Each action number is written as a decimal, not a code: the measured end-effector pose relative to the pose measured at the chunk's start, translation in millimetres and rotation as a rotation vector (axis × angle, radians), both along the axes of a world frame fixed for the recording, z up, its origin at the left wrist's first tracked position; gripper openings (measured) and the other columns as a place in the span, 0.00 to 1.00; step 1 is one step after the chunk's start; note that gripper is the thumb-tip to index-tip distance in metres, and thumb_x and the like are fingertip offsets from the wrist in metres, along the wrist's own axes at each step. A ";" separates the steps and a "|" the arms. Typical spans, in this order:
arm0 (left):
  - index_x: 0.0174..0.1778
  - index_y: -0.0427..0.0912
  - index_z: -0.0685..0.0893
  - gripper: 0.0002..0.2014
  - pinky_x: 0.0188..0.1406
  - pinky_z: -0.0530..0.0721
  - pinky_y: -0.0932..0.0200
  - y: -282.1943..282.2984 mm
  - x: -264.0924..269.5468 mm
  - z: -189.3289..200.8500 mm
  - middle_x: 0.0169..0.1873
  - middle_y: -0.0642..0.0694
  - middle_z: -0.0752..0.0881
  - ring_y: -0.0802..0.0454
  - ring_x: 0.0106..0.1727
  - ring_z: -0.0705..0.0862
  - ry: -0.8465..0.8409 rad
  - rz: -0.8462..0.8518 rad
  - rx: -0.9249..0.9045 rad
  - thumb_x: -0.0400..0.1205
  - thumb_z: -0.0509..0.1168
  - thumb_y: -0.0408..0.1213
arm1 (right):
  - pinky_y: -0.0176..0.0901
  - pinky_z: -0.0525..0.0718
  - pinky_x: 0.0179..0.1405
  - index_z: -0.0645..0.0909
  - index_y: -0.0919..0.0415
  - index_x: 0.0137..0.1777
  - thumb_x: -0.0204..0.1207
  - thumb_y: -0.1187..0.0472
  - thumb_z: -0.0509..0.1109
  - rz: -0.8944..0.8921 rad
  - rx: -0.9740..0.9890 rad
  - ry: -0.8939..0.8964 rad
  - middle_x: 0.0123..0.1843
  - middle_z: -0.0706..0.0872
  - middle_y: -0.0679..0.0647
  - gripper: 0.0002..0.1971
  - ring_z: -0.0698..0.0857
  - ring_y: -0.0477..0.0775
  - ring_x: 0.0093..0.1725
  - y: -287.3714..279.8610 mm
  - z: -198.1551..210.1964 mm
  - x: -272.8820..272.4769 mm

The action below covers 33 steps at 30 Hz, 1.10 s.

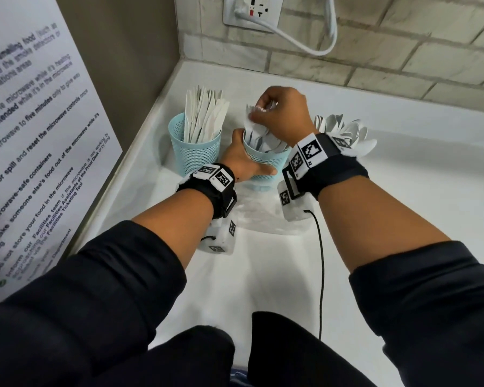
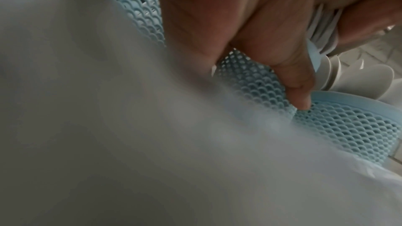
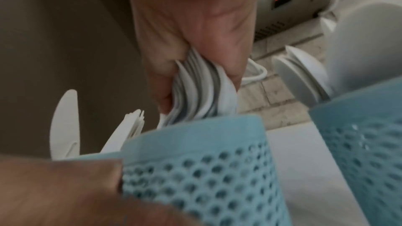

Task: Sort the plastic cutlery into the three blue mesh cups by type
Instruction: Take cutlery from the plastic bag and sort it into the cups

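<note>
Plastic cutlery bundle [image 1: 256, 121]: your right hand [image 1: 281, 113] is gripping it tightly above the middle cup [image 1: 266, 160], which your left hand [image 1: 242, 163] is wrapping around.

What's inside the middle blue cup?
White plastic cutlery stands inside the middle cup, bunched in the right hand. The hand covers the tops, so its type is hidden, as is the cup's bottom.

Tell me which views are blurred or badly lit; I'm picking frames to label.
Head view: evenly lit and mostly sharp, wide-angle bending at the edges, the wall notice smeared. Left wrist view: dim, most of it a defocused grey blur, only the left hand and the middle cup mesh readable. Right wrist view: soft motion blur, though the right hand gripping the cutlery bundle is legible.
</note>
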<state>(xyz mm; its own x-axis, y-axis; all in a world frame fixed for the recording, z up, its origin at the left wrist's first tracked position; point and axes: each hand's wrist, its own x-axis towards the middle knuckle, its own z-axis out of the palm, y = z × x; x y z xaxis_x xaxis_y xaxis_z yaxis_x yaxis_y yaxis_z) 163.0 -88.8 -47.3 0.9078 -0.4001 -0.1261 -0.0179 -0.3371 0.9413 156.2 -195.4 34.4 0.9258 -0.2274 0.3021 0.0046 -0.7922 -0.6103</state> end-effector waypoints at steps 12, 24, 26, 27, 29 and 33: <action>0.74 0.42 0.57 0.51 0.67 0.76 0.57 0.6 3.1 -3.3 0.64 0.47 0.77 0.51 0.64 0.77 0.000 -0.016 -0.038 0.61 0.83 0.34 | 0.37 0.69 0.61 0.74 0.55 0.71 0.78 0.34 0.56 0.077 0.056 0.214 0.71 0.78 0.54 0.31 0.77 0.53 0.69 -16.0 13.4 -3.1; 0.72 0.42 0.57 0.50 0.68 0.77 0.49 -0.6 3.5 -3.9 0.63 0.48 0.77 0.49 0.65 0.77 -0.016 -0.026 -0.014 0.60 0.83 0.36 | 0.43 0.73 0.45 0.81 0.58 0.38 0.83 0.40 0.51 0.017 -0.009 0.187 0.43 0.86 0.57 0.26 0.81 0.57 0.47 6.2 -4.6 -3.6; 0.72 0.41 0.58 0.48 0.65 0.78 0.53 -0.4 3.4 -3.9 0.59 0.50 0.77 0.51 0.62 0.78 -0.025 -0.013 -0.002 0.62 0.82 0.34 | 0.41 0.74 0.42 0.83 0.56 0.39 0.82 0.43 0.56 0.093 0.023 0.203 0.39 0.86 0.53 0.22 0.83 0.54 0.45 9.6 -4.2 -5.9; 0.73 0.41 0.57 0.48 0.64 0.77 0.55 0.4 2.7 -3.3 0.58 0.51 0.77 0.52 0.61 0.77 -0.026 -0.011 -0.001 0.63 0.81 0.34 | 0.40 0.74 0.42 0.83 0.55 0.38 0.82 0.45 0.57 0.075 0.042 0.197 0.39 0.87 0.54 0.20 0.84 0.55 0.47 7.9 -5.2 -4.2; 0.74 0.41 0.56 0.49 0.67 0.76 0.54 1.1 1.7 -2.7 0.62 0.48 0.77 0.50 0.63 0.77 -0.031 -0.017 -0.006 0.63 0.81 0.34 | 0.42 0.75 0.51 0.84 0.56 0.53 0.83 0.46 0.56 -0.010 0.048 0.140 0.52 0.88 0.58 0.18 0.83 0.58 0.59 4.1 -6.1 -3.6; 0.75 0.39 0.56 0.48 0.62 0.74 0.61 0.0 -4.6 3.2 0.59 0.53 0.73 0.54 0.61 0.74 -0.054 -0.011 0.024 0.65 0.80 0.34 | 0.52 0.72 0.64 0.82 0.49 0.59 0.81 0.41 0.55 0.170 -0.183 0.087 0.54 0.88 0.54 0.20 0.82 0.53 0.60 5.0 -8.7 -8.5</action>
<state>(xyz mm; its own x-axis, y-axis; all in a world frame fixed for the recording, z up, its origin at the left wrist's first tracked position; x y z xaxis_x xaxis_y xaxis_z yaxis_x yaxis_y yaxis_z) 158.3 -88.8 -44.2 0.9090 -0.4077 -0.0869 -0.0721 -0.3590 0.9305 147.7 -190.5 25.8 0.9702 -0.0148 0.2418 0.1013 -0.8819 -0.4604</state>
